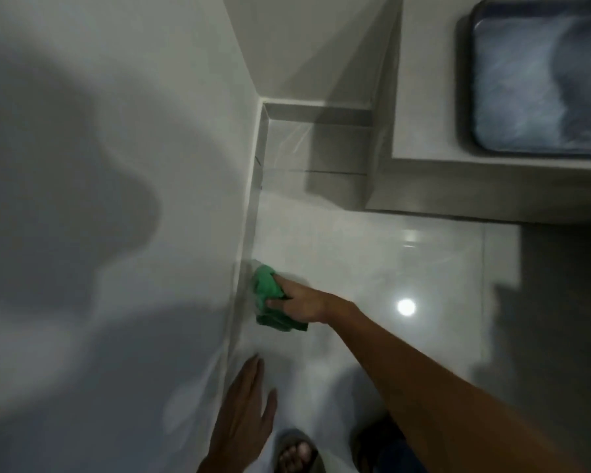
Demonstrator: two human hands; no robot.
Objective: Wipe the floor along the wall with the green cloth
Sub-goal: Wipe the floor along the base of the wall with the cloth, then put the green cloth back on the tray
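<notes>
Now right hand (301,303) presses green cloth (270,298) against wall (116,199) base.

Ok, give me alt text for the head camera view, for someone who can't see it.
A person's right hand presses a crumpled green cloth onto the glossy white tiled floor where it meets the white wall. Their left hand hangs open and empty nearer the camera, above a sandalled foot.

Bare forearms without sleeves, a grey open-toed sandal (297,452) on one foot.
</notes>
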